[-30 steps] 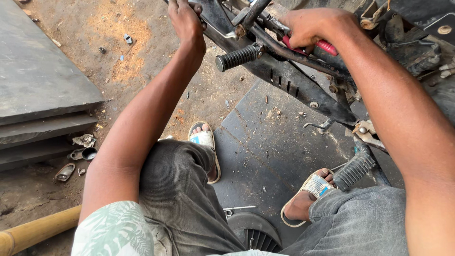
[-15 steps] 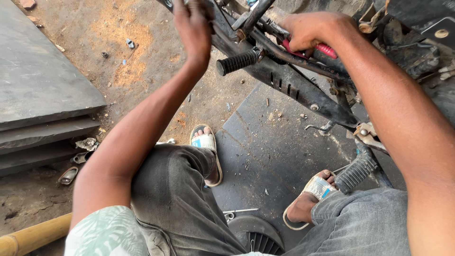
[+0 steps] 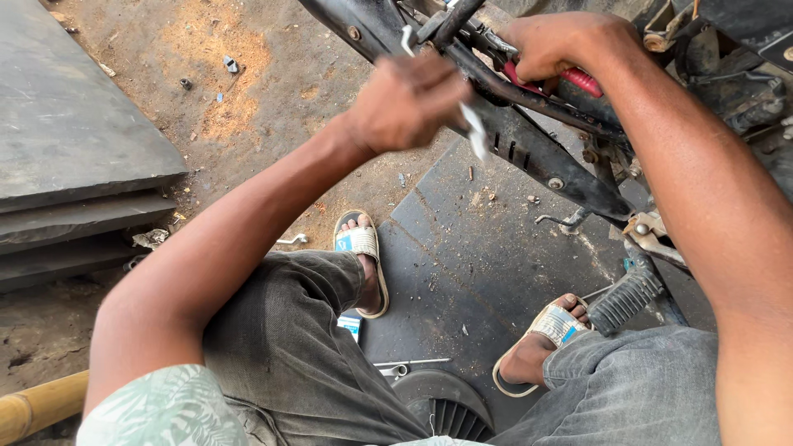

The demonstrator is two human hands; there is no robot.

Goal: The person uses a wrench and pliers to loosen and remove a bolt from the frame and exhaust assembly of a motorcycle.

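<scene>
Item: black motorcycle frame (image 3: 529, 157), tilted above the floor mat (image 3: 479, 272). Left hand (image 3: 409, 103), fingers closed on a silver wrench (image 3: 472, 128) at the frame. Right hand (image 3: 553, 45), fingers wrapped round a red-handled tool (image 3: 582, 81). Step judged: working a fastener; next calls for steady counter-hold.

Two hands (image 3: 409, 103), two sandals (image 3: 363, 248), one ribbed footpeg (image 3: 625, 297), one red-handled tool (image 3: 578, 80), three stacked slabs (image 3: 74, 149).

Stacked grey slabs (image 3: 74, 157) lie beside a bamboo pole (image 3: 37, 406).
</scene>
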